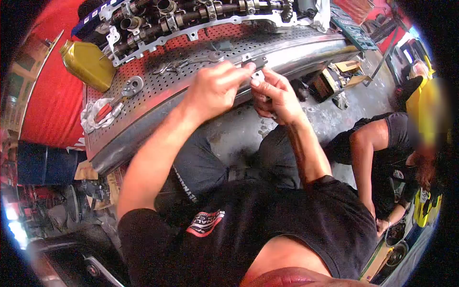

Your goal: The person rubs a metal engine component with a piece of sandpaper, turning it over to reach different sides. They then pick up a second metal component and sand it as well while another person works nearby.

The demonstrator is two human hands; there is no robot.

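My left hand (215, 88) is closed, with its fingertips at a dark flat piece (260, 62) with notched edges. Right beside it, my right hand (279, 98) pinches a small bright metal piece (258, 76) with a hole between thumb and finger. Whether the two pieces are joined cannot be made out. Both hands meet over the front edge of a perforated metal bench (158, 95). Beyond them lies an engine cylinder head (191, 28) with camshafts. Several metal tools (174, 66) lie on the bench left of my hands.
A gold oil jug (88, 64) stands at the bench's left end. Nearer lie a round metal part (133, 86) and a red-handled tool (104, 112) on a white cloth (91, 117). Boxes (332, 81) sit beyond the bench at right. A co-worker (368, 143) crouches to my right.
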